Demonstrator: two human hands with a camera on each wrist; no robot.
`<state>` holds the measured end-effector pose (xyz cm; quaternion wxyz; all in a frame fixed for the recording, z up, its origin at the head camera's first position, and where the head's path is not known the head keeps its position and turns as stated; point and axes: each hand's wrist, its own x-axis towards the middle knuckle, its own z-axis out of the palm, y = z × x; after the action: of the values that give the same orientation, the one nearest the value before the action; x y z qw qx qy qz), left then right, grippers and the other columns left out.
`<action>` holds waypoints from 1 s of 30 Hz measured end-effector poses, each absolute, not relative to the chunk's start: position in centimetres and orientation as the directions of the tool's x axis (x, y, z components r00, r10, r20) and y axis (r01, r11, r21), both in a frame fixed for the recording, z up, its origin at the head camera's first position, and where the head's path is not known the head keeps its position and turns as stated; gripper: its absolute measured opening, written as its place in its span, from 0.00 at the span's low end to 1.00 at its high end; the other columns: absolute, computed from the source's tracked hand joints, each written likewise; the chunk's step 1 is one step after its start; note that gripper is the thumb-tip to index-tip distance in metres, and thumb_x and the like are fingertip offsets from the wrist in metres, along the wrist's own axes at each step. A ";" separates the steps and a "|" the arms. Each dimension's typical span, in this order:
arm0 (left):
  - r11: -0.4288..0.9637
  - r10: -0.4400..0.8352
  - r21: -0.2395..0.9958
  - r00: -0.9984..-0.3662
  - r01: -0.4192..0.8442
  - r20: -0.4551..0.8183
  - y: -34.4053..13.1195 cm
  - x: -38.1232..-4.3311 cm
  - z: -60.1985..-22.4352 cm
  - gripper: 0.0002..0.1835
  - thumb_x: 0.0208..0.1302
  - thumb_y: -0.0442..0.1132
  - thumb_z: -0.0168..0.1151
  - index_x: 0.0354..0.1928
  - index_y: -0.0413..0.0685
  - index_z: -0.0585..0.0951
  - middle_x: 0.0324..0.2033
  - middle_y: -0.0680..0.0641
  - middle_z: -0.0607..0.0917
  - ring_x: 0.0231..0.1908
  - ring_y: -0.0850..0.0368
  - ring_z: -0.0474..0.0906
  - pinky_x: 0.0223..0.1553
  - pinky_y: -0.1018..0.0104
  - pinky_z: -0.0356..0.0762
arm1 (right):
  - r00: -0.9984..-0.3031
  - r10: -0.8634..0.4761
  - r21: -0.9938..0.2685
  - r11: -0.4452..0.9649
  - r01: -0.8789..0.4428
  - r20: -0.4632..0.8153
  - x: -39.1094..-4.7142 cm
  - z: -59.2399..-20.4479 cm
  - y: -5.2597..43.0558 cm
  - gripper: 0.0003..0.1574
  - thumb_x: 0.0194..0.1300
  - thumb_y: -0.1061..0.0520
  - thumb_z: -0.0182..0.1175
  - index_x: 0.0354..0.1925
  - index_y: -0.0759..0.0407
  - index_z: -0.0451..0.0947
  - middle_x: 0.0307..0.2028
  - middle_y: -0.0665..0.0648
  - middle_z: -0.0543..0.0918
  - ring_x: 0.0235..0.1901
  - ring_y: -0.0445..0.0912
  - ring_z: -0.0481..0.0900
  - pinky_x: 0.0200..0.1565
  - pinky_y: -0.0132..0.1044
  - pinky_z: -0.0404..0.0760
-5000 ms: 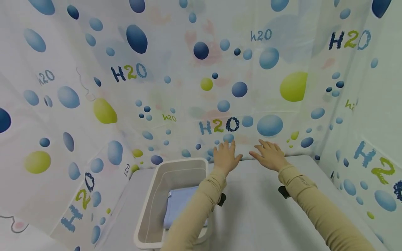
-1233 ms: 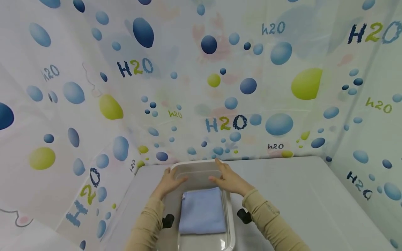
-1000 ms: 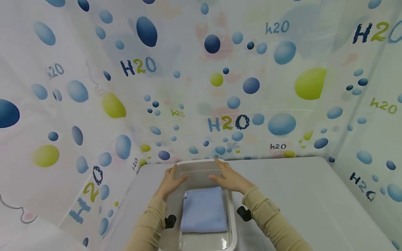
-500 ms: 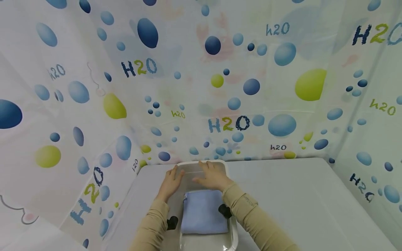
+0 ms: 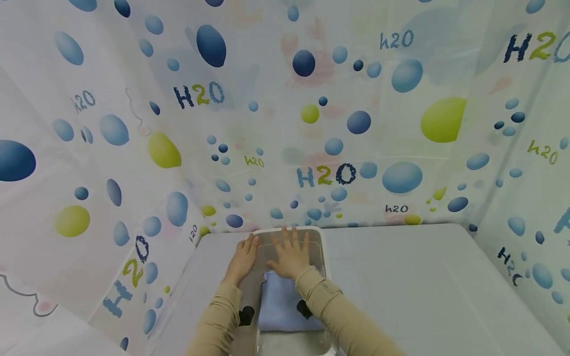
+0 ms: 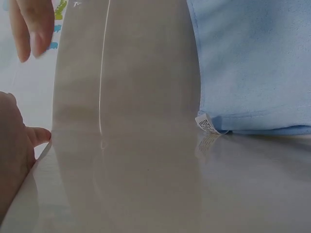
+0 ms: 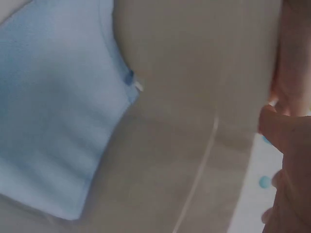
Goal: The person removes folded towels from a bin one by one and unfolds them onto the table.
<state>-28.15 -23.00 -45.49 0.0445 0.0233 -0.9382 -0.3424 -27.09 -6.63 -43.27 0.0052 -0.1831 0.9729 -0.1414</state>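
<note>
A pale grey plastic bin holds a folded light blue cloth with a small white tag at one corner. At the bin's back left corner is my left hand, fingers extended; in the left wrist view its thumb touches the rim. Spread-fingered, my right hand is over the back part of the bin, just beyond the cloth. The right wrist view shows its thumb close to the left hand. Neither hand touches the cloth.
The bin stands on a white table. A curtain with printed bubbles and H2O lettering hangs behind the table and at both sides. Small black devices sit under both wrists.
Since five seconds ago the bin appears further right, between my hands. In the last second my right hand leaves the right rim and moves left over the bin, while my left hand barely shifts.
</note>
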 end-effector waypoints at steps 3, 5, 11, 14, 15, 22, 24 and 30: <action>0.770 -0.074 0.638 -0.995 -0.019 0.060 -23.1 -28.2 -45.5 0.36 0.72 0.61 0.25 0.71 0.43 0.55 0.64 0.30 0.62 0.61 0.28 0.63 0.61 0.38 0.61 | -0.943 -0.329 -0.271 0.904 -0.332 0.056 -27.2 -44.1 -7.6 0.47 0.63 0.32 0.49 0.73 0.42 0.45 0.74 0.55 0.41 0.74 0.58 0.36 0.68 0.63 0.35; 0.770 -0.077 0.637 -0.996 -0.024 0.055 -23.0 -28.2 -45.5 0.36 0.71 0.62 0.24 0.71 0.44 0.55 0.64 0.30 0.61 0.61 0.28 0.63 0.61 0.37 0.61 | -0.947 -0.313 -0.262 0.910 -0.320 0.071 -27.2 -44.9 -8.3 0.47 0.62 0.31 0.49 0.73 0.42 0.45 0.74 0.55 0.42 0.74 0.58 0.37 0.68 0.64 0.37; 0.773 -0.081 0.634 -0.995 -0.032 0.050 -22.9 -28.0 -45.1 0.36 0.72 0.61 0.25 0.71 0.44 0.55 0.65 0.30 0.61 0.61 0.27 0.63 0.60 0.37 0.61 | -0.948 -0.297 -0.234 0.919 -0.316 0.113 -27.5 -48.3 -9.8 0.47 0.63 0.29 0.46 0.73 0.39 0.42 0.75 0.54 0.41 0.74 0.57 0.36 0.68 0.64 0.38; 0.777 -0.082 0.629 -0.996 -0.035 0.045 -22.9 -27.9 -45.1 0.35 0.72 0.61 0.26 0.71 0.45 0.55 0.65 0.30 0.61 0.61 0.27 0.63 0.60 0.37 0.61 | -0.944 -0.302 -0.226 0.918 -0.326 0.132 -27.5 -49.6 -9.9 0.46 0.63 0.29 0.45 0.73 0.38 0.43 0.75 0.53 0.41 0.74 0.57 0.36 0.68 0.63 0.38; 0.780 -0.081 0.625 -0.996 -0.035 0.045 -22.9 -27.9 -45.1 0.35 0.72 0.60 0.26 0.71 0.44 0.55 0.65 0.30 0.61 0.61 0.27 0.63 0.60 0.37 0.61 | -0.943 -0.301 -0.227 0.917 -0.326 0.141 -27.5 -50.0 -9.9 0.46 0.62 0.29 0.45 0.72 0.38 0.45 0.75 0.53 0.42 0.74 0.56 0.37 0.69 0.63 0.38; 0.809 -0.074 0.588 -0.995 -0.024 0.062 -22.6 -28.0 -45.2 0.34 0.73 0.59 0.28 0.71 0.44 0.55 0.65 0.31 0.61 0.60 0.28 0.65 0.59 0.38 0.63 | -0.950 -0.294 -0.251 0.917 -0.311 0.101 -27.9 -51.0 -9.1 0.45 0.63 0.28 0.44 0.72 0.40 0.47 0.74 0.53 0.45 0.74 0.57 0.39 0.69 0.62 0.38; 0.812 -0.078 0.583 -0.994 -0.021 0.071 -22.7 -28.0 -45.2 0.34 0.72 0.59 0.28 0.71 0.44 0.55 0.65 0.31 0.61 0.59 0.28 0.66 0.58 0.37 0.64 | -0.951 -0.301 -0.263 0.914 -0.310 0.077 -27.9 -51.0 -9.0 0.45 0.62 0.29 0.45 0.72 0.40 0.47 0.74 0.54 0.45 0.74 0.57 0.39 0.69 0.62 0.38; 0.814 -0.087 0.580 -0.994 -0.036 0.061 -22.8 -27.8 -45.3 0.36 0.71 0.61 0.28 0.71 0.45 0.55 0.65 0.31 0.62 0.60 0.30 0.66 0.58 0.37 0.64 | -0.948 -0.311 -0.279 0.919 -0.279 -0.075 -26.9 -51.1 -8.5 0.47 0.62 0.31 0.49 0.72 0.43 0.48 0.74 0.55 0.45 0.74 0.57 0.39 0.69 0.61 0.38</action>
<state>-27.77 -22.78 -45.35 0.0423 0.0323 -0.9514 -0.3034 -26.87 -8.54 -51.15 0.0590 -0.1508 0.9777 -0.1336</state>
